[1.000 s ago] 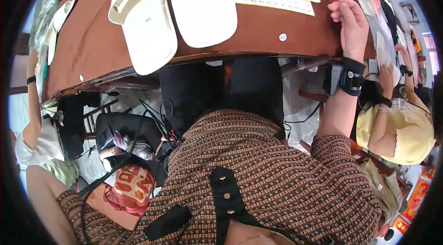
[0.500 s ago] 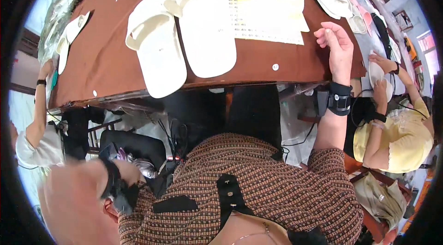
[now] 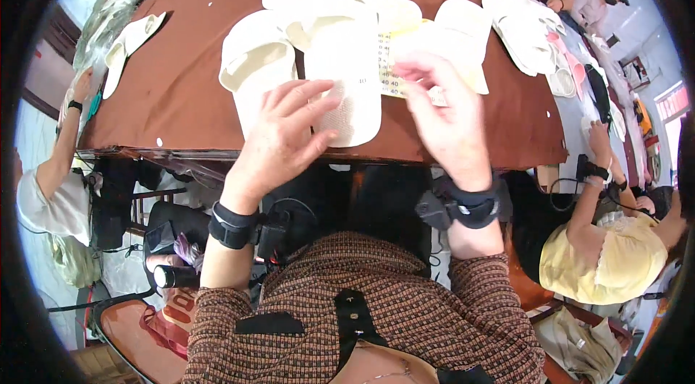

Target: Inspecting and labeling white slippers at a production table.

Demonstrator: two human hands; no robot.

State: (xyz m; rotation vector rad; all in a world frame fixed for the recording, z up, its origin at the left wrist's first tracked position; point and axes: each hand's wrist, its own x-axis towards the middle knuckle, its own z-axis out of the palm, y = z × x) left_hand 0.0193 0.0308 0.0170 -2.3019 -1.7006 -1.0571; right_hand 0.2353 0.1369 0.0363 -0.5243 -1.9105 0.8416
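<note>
L hand (image 3: 289,127): fingers spread wide, over heel ends of 2 white slippers (image 3: 355,112); contact w/ them can't be told. R hand (image 3: 449,116): blurred, fingers part-curled, at label sheet (image 3: 391,83); can't tell if anything is held. Slippers lie side by side nr front edge of brown table (image 3: 181,94), heels toward wearer; sheet just R of them. Blk cuff (image 3: 235,226) on each wrist. Worker (image 3: 604,261) in yellow top seated far R.

White slippers (image 3: 347,120), soles down
One beneath the left hand (image 3: 282,134), its mate (image 3: 253,69) just beyond; pale label sheet (image 3: 392,86) below the right hand (image 3: 450,116)
</note>
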